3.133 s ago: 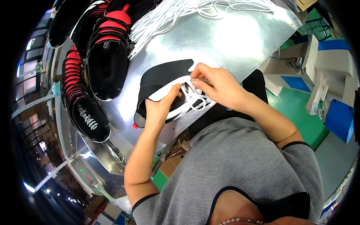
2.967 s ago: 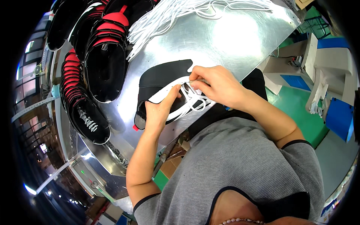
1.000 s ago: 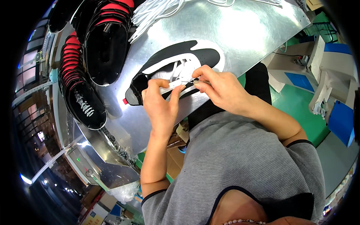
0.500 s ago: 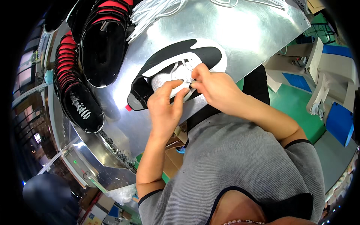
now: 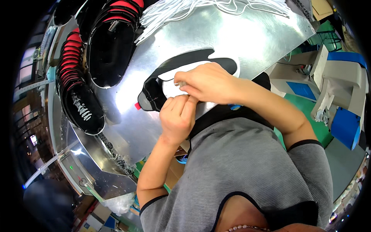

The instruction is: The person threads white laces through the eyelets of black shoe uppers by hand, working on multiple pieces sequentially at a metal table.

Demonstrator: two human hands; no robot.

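Observation:
A black and white shoe upper (image 5: 172,65) lies on the metal table, its grey heel and small red tab toward the left. My right hand (image 5: 210,83) reaches across its white tongue, fingers bent in a pinch. A bit of white shoelace (image 5: 181,83) shows at those fingertips. My left hand (image 5: 177,118) is closed at the near edge of the upper, just below the right fingers; its fingertips are hidden, so what it grips does not show. Both hands together cover most of the lacing.
A bundle of white shoelaces (image 5: 158,21) lies along the table's far side. Left of the upper stand nested stacks of black shoe uppers with red linings (image 5: 110,50) (image 5: 71,54). The metal tabletop (image 5: 266,50) ends at a slanting right edge, with beige and blue equipment (image 5: 301,89) beyond.
My right hand has moved left and turned over the tongue, covering the laces seen before. My left hand has dropped toward me and closed. The shoe upper has shifted slightly to the right.

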